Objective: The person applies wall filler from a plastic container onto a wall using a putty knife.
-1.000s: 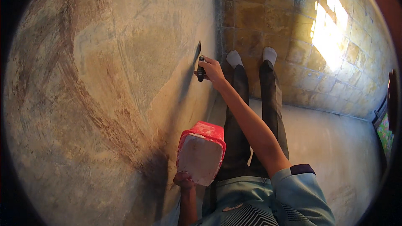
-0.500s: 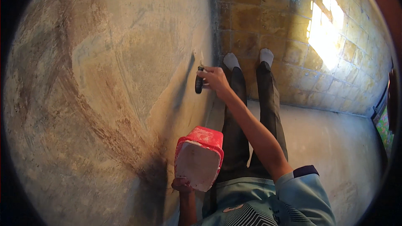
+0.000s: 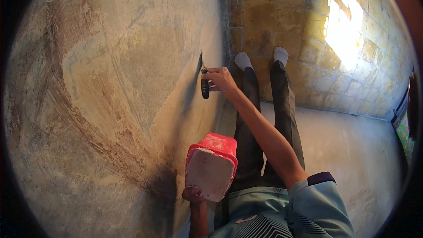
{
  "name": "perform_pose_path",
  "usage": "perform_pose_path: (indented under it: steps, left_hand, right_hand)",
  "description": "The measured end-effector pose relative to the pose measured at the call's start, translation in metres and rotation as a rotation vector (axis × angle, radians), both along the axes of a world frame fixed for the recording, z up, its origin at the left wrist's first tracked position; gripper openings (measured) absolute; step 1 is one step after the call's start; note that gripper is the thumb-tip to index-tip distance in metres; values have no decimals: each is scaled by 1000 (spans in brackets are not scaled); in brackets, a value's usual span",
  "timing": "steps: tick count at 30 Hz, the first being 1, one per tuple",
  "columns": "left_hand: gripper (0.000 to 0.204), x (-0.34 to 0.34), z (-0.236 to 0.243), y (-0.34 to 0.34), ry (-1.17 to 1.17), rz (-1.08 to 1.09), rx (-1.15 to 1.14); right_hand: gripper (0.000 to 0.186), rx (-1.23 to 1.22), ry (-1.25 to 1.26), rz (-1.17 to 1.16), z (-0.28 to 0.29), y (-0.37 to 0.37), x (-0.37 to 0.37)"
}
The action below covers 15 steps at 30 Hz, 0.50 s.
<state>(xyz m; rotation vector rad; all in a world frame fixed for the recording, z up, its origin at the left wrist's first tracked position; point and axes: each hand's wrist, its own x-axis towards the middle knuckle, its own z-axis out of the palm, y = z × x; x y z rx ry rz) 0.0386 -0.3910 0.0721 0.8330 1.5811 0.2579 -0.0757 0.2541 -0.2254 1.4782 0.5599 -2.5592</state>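
**Scraper Held to Plastered Wall, Tub Kept Low**

A dark-handled scraper (image 3: pixel 204 86) is seen pressed against the grey plastered wall (image 3: pixel 110 83), its handle hanging roughly downward and its blade running up along the surface. It lies just to the left of the right hand (image 3: pixel 221 79), whose fingers are closed around the handle. The long axis is set nearly upright in the picture, along the wall. A red tub (image 3: pixel 211 164), caked in pale filler, is gripped from below by the left hand (image 3: pixel 193 194), fingers curled at its base; it is kept well apart from the tool, so the right hand is the nearer one. Compared with half a second ago, the scraper is found slightly lower on the wall, while the tub is little changed. Socked feet (image 3: pixel 261 57) are planted on yellow floor tiles (image 3: pixel 308 13).
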Motion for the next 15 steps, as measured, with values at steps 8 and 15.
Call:
perform_pose_path:
  steps: [8, 15]
  left_hand:
    - [32, -30, -27, 13, 79, 142, 30]
    - [32, -18, -34, 23, 93, 306, 72]
  right_hand:
    - [22, -62, 36, 22, 75, -6, -2]
    - [22, -37, -24, -75, 4, 10, -4]
